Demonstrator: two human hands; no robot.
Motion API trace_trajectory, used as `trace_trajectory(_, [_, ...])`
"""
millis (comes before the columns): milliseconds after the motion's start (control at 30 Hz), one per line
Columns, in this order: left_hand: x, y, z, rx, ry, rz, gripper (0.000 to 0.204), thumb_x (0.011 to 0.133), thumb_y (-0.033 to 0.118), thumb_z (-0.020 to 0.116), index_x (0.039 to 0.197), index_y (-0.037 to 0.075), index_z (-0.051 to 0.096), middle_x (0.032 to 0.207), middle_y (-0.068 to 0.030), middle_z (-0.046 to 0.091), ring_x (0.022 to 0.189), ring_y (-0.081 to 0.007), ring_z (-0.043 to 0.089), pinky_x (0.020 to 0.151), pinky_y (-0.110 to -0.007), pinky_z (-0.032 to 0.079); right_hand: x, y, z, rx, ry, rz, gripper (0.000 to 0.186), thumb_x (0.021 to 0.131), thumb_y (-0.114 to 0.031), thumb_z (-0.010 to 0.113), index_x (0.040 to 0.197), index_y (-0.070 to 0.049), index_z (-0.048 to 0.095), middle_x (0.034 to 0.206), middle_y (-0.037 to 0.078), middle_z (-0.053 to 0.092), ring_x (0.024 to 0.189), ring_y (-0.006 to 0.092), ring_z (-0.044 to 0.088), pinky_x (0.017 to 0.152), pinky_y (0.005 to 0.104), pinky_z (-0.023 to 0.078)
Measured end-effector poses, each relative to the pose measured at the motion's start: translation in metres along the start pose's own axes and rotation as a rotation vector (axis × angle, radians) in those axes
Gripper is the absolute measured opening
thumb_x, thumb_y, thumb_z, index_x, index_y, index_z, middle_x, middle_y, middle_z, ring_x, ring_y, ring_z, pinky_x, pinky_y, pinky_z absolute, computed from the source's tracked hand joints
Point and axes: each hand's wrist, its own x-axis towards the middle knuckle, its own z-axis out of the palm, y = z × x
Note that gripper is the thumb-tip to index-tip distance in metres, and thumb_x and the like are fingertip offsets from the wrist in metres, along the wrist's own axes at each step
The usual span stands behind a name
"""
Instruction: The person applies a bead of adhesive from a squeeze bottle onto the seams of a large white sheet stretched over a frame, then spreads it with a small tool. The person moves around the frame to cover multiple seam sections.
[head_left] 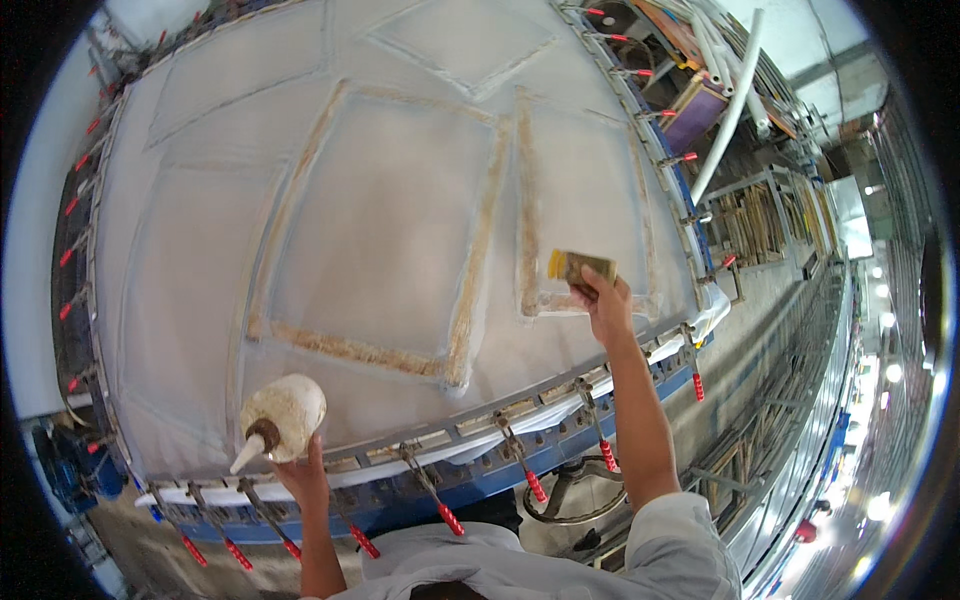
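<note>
My left hand [306, 468] is closed around a white squeeze bottle [288, 408] with brownish stains. The bottle is tilted, its pale nozzle pointing down and to the left over the near edge of a large stretched pale sheet [390, 200]. Farther right, my right hand [606, 300] grips a small flat scraper [585, 266], dark and smeared with a yellow edge. It is at the near end of a rectangular frame outline [530, 210] showing in the sheet. Brown glue-like smears run along that outline and along the larger middle frame outline [350, 350].
Toggle clamps with red handles [450, 518] line the sheet's edges, several jutting toward me. A handwheel [575, 492] stands below the near edge. White pipes [735, 110], boards and a rack of frames [750, 220] stand to the right.
</note>
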Motion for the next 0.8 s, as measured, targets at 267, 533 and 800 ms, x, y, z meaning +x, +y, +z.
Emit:
trace_trajectory(267, [-0.012, -0.035, 0.009, -0.252, 0.131, -0.060, 0.086, 0.088, 0.003, 0.076, 0.152, 0.006, 0.020, 0.150, -0.0185, 0.041, 0.132, -0.0296, 0.049, 0.107, -0.043, 0.048, 0.128, -0.055, 0.068, 0.016, -0.059, -0.139, 0.030, 0.091, -0.018, 0.076, 0.113, 0.000, 0.065, 0.102, 0.009, 0.071, 0.088, 0.0186, 0.070, 0.079, 0.0317, 0.061])
trace_trajectory(533, [-0.026, -0.086, -0.019, -0.087, 0.104, -0.098, 0.068, 0.090, 0.008, 0.076, 0.146, 0.004, 0.037, 0.138, -0.0139, 0.055, 0.123, -0.0253, 0.057, 0.102, -0.039, 0.049, 0.260, -0.064, 0.166, -0.986, 0.098, -0.560, 0.032, 0.082, -0.029, 0.080, 0.096, -0.002, 0.072, 0.081, 0.013, 0.073, 0.075, 0.0269, 0.071, 0.069, 0.0409, 0.055])
trace_trajectory(800, [-0.035, -0.114, -0.044, -0.048, -0.003, -0.343, 0.067, 0.090, 0.009, 0.075, 0.145, 0.003, 0.038, 0.138, -0.0138, 0.056, 0.122, -0.0252, 0.057, 0.101, -0.039, 0.049, 0.297, -0.053, 0.193, -1.239, -0.029, -0.771, 0.028, 0.082, -0.027, 0.076, 0.090, -0.002, 0.066, 0.083, 0.020, 0.070, 0.082, 0.0409, 0.068, 0.076, 0.0478, 0.053])
